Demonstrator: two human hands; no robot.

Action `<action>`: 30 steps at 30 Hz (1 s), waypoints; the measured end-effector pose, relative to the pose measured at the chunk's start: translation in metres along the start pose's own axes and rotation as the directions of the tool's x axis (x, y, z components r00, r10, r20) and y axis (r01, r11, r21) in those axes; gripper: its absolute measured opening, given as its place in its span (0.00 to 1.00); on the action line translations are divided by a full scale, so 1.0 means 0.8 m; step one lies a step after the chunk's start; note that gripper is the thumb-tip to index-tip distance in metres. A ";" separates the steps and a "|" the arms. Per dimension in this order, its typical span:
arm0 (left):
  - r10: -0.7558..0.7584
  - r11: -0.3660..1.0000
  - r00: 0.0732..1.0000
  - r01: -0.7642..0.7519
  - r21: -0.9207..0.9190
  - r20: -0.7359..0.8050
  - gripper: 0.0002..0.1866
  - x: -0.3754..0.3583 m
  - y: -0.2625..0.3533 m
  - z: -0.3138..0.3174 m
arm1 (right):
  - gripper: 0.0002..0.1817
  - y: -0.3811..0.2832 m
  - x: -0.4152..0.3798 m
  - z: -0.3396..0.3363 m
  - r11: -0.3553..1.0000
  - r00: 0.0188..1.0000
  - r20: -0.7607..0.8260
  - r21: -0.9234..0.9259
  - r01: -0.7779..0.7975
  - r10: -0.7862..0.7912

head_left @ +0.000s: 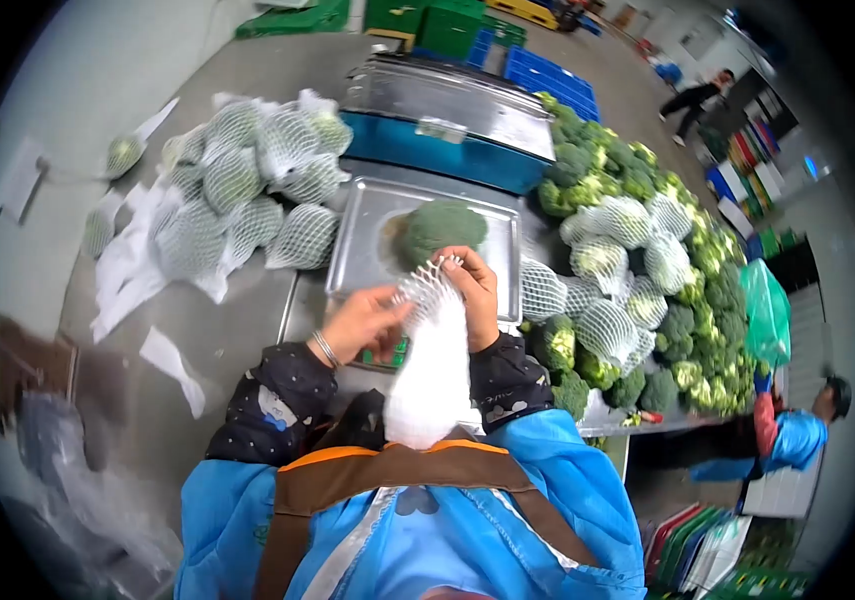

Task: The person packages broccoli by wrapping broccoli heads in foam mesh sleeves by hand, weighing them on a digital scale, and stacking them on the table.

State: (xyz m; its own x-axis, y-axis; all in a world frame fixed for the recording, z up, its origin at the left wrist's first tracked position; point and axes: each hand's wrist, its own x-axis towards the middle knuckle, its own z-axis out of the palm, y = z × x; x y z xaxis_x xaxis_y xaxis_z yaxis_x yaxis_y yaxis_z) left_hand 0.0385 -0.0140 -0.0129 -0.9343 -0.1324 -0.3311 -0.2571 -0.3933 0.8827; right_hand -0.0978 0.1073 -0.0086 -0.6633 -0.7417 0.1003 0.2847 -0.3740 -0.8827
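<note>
A white foam mesh sleeve [434, 365] hangs in front of my chest, its netted upper end stretched between both hands. My left hand [365, 322], with a bracelet at the wrist, is closed on the left side of that end. My right hand [474, 288] pinches its right edge. Just beyond the fingers, a bare broccoli head [444, 230] sits on the metal tray of a weighing scale [357, 225]. Part of a green display shows below the tray, mostly hidden by my left hand and the sleeve.
Net-wrapped broccoli heads [232, 180] are piled left, beside a loose white sleeve [173, 368]. A blue-and-metal machine [447, 125] stands behind the scale. At right lie wrapped heads [607, 260] and a large heap of bare broccoli [712, 310]. Another person [797, 440] holds a green bag [765, 315].
</note>
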 end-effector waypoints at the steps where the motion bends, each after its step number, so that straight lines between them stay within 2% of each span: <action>1: -0.004 0.997 1.000 0.003 0.080 0.012 0.10 0.010 0.001 0.007 | 0.06 -0.005 0.000 -0.005 0.997 0.998 -0.051 0.068 -0.036 0.040; 2: 0.155 0.983 0.987 -0.157 0.091 0.033 0.10 0.025 -0.004 0.004 | 0.07 -0.012 -0.004 -0.014 0.987 0.991 -0.102 0.144 -0.074 0.089; 3: 0.306 0.947 0.951 -0.309 0.090 0.051 0.10 0.044 -0.016 -0.007 | 0.08 -0.007 -0.003 -0.032 0.982 0.991 -0.087 0.174 -0.080 0.096; 4: 0.448 0.889 0.892 -0.451 0.081 0.061 0.10 0.059 -0.023 -0.012 | 0.11 -0.005 -0.009 -0.044 0.975 0.981 -0.093 0.158 -0.153 0.169; 5: 0.371 0.832 0.928 -0.311 -0.460 0.044 0.10 0.060 -0.007 -0.006 | 0.15 -0.012 -0.022 -0.054 0.845 0.942 0.122 0.417 -0.334 0.312; 6: 0.307 0.721 0.952 -0.246 -0.647 -0.019 0.11 0.064 0.005 -0.009 | 0.18 -0.017 -0.039 -0.060 0.618 0.855 0.366 0.591 -0.519 0.367; 8: 0.292 0.570 0.956 -0.154 -0.807 0.024 0.13 0.068 0.018 -0.015 | 0.24 -0.003 -0.060 -0.064 0.334 0.803 0.264 0.807 -0.487 0.533; 9: 0.196 0.642 0.981 -0.128 -0.756 0.000 0.14 0.059 0.029 -0.003 | 0.25 -0.004 -0.072 -0.062 0.566 0.879 0.318 0.675 -0.474 0.357; 10: 0.178 0.592 0.970 0.027 -0.806 0.164 0.15 0.061 0.018 -0.007 | 0.28 -0.017 -0.073 -0.065 0.674 0.879 0.328 0.565 -0.476 0.345; 12: 0.039 0.689 0.915 0.267 -0.674 0.402 0.19 0.047 -0.005 0.000 | 0.34 -0.049 -0.074 -0.063 0.847 0.880 0.348 0.309 -0.433 0.323; 14: 0.000 0.923 0.806 0.228 -0.311 0.591 0.29 0.024 -0.017 0.014 | 0.32 -0.062 -0.062 -0.065 0.724 0.929 0.348 0.609 -0.324 0.124; 15: -0.043 0.952 0.855 0.193 -0.239 0.517 0.40 0.016 -0.012 0.021 | 0.31 -0.062 -0.057 -0.062 0.693 0.931 0.347 0.643 -0.327 0.117; 16: 0.005 0.955 0.893 0.128 -0.266 0.449 0.33 0.013 -0.012 0.021 | 0.30 -0.068 -0.059 -0.055 0.691 0.924 0.342 0.627 -0.360 0.172; 18: 0.267 0.782 0.923 -0.041 -0.621 0.276 0.25 0.020 -0.005 0.007 | 0.29 -0.061 -0.059 -0.062 0.778 0.913 0.332 0.499 -0.382 0.236; 19: 0.257 0.709 0.949 -0.055 -0.704 0.185 0.15 0.016 0.016 0.009 | 0.29 -0.067 -0.056 -0.062 0.817 0.911 0.284 0.417 -0.398 0.299; 20: 0.157 0.663 0.982 -0.026 -0.748 0.105 0.15 0.010 0.020 0.010 | 0.22 -0.073 -0.045 -0.063 0.872 0.901 0.181 0.238 -0.428 0.393; 21: 0.094 0.740 0.995 -0.061 -0.670 0.013 0.15 0.016 0.000 0.007 | 0.17 -0.074 -0.027 -0.078 0.896 0.902 0.107 -0.212 -0.389 0.417; 22: 0.044 0.810 0.995 -0.085 -0.580 -0.086 0.14 0.028 -0.028 0.005 | 0.12 -0.067 -0.006 -0.102 0.727 0.916 0.037 -0.621 -0.293 0.400; 23: -0.033 0.864 0.930 -0.157 -0.478 -0.367 0.13 0.036 -0.047 0.007 | 0.08 -0.034 0.013 -0.142 0.619 0.980 0.197 -0.769 0.158 -0.005; 24: -0.041 0.893 0.890 -0.171 -0.416 -0.454 0.14 0.044 -0.050 0.005 | 0.12 -0.040 0.026 -0.146 0.399 0.986 0.166 -0.903 0.161 -0.022; 26: 0.102 0.890 0.826 -0.324 -0.319 -0.554 0.14 0.091 -0.091 -0.016 | 0.20 -0.036 0.060 -0.135 0.294 0.906 0.345 -0.864 0.408 -0.245; 28: 0.032 0.956 0.821 -0.192 -0.222 -0.570 0.16 0.135 -0.102 -0.035 | 0.26 -0.038 0.096 -0.128 0.273 0.960 0.231 -0.924 0.267 -0.156; 29: 0.106 0.936 0.795 -0.283 -0.210 -0.598 0.18 0.171 -0.124 -0.053 | 0.30 -0.041 0.116 -0.125 0.255 0.977 0.174 -0.946 0.200 -0.119; 30: 0.071 0.960 0.780 -0.224 -0.170 -0.622 0.19 0.184 -0.111 -0.054 | 0.33 -0.035 0.135 -0.139 0.213 0.959 0.269 -0.935 0.282 -0.088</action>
State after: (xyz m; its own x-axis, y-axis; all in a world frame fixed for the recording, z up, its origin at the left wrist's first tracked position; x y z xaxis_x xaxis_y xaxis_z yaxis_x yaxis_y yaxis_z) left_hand -0.0654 -0.0377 -0.1540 -0.5929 -0.6975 -0.4025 0.0041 -0.5025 0.8646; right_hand -0.2546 0.0996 -0.0241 -0.4748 -0.8283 0.2974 -0.7737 0.2318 -0.5896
